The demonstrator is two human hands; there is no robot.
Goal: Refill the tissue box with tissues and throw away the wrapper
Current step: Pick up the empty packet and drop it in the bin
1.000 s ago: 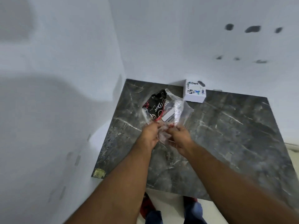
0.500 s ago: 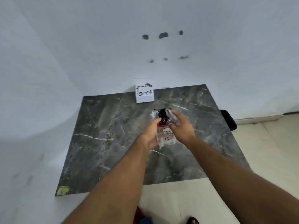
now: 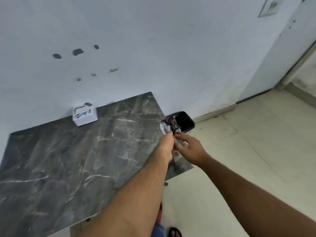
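At frame center-right, the left hand (image 3: 166, 146) and right hand (image 3: 189, 147) are both gripping the crumpled wrapper (image 3: 169, 126) over the tabletop (image 3: 77, 159) edge, beside the black bin (image 3: 185, 121). The white tissue box (image 3: 84, 114) is sitting upper left on the tabletop.

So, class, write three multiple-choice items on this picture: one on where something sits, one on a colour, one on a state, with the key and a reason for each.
1. Where is the white tissue box?
A. On the floor
B. On the table's far edge by the wall
C. In the bin

2. What colour is the bin beside the table?
A. Black
B. Yellow
C. White

3. What state is the wrapper in?
A. Lying flat on the table
B. Dropped in the bin
C. Crumpled in both hands

Key: 1 B, it stands against the wall; 2 A, its liner is dark; 3 C, the left hand and right hand pinch it.
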